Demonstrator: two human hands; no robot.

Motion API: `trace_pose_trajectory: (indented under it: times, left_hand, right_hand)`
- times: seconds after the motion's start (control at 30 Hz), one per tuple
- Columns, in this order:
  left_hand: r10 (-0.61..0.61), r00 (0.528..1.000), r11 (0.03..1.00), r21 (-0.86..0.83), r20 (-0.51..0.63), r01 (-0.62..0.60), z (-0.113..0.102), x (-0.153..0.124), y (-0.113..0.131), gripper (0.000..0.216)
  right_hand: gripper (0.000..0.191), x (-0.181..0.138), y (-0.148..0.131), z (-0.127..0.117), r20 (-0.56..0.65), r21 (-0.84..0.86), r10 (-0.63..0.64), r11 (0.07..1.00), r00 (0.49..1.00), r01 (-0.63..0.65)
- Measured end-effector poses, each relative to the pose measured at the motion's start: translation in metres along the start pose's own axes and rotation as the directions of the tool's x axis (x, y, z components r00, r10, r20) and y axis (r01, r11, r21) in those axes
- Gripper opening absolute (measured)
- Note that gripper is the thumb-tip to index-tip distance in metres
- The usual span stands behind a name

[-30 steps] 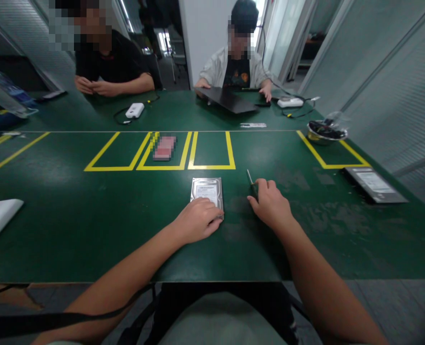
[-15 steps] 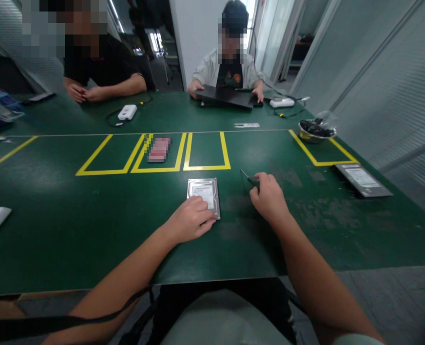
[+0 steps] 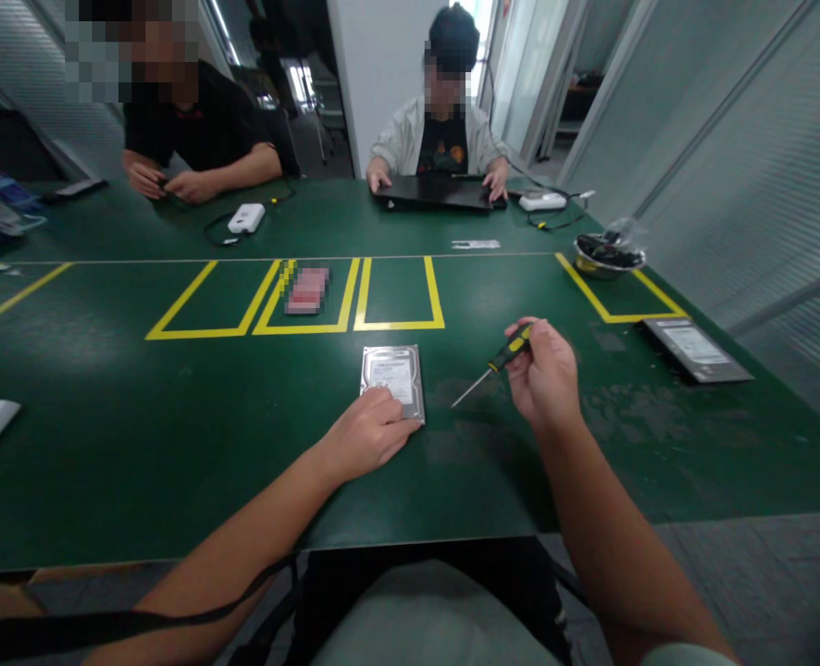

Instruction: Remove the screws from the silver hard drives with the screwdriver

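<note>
In the head view a silver hard drive lies label side up on the green table in front of me. My left hand is closed over its near end, with the thumb along the near right corner; the fingertips partly hide the label. To the right, my right hand is raised and grips a screwdriver by its black and yellow handle. The thin metal shaft slants down to the left, its tip apart from the drive.
A second hard drive lies at the right, near a metal bowl of dark parts. Yellow tape frames mark the table, one around a blurred pink object. Across the table, one person holds a black panel; another sits by a white box.
My right hand has lifted the screwdriver and turned it, so the tip now points down and left instead of up and away. My left hand stays on the drive, almost unmoved.
</note>
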State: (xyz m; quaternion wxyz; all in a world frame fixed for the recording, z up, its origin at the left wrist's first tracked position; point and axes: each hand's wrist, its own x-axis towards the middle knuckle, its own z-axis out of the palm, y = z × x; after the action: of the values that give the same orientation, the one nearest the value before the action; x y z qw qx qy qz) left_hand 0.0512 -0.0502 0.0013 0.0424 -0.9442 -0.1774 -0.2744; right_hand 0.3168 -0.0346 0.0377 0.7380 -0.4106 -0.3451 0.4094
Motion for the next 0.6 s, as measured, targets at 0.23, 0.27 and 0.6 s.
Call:
trace_pose_trajectory:
  times: [0.23, 0.27, 0.6]
  left_hand:
    - [0.013, 1.000, 1.000, 0.019, -0.019, -0.013, -0.001, 0.001, 0.000, 0.014]
    - [0.018, 1.000, 1.000, 0.021, -0.021, -0.018, -0.001, 0.001, 0.000, 0.014]
    - [0.016, 1.000, 0.999, 0.034, 0.002, -0.017, 0.000, 0.001, -0.001, 0.016]
  right_hand:
    - [0.034, -0.004, 0.012, 0.006, 0.083, 0.107, 0.142, 0.983, 0.986, -0.150]
    - [0.033, -0.004, 0.012, 0.007, 0.109, 0.120, 0.138, 0.981, 0.984, -0.151]
    - [0.034, -0.014, 0.007, 0.011, 0.226, -0.025, 0.009, 1.000, 0.974, -0.004]
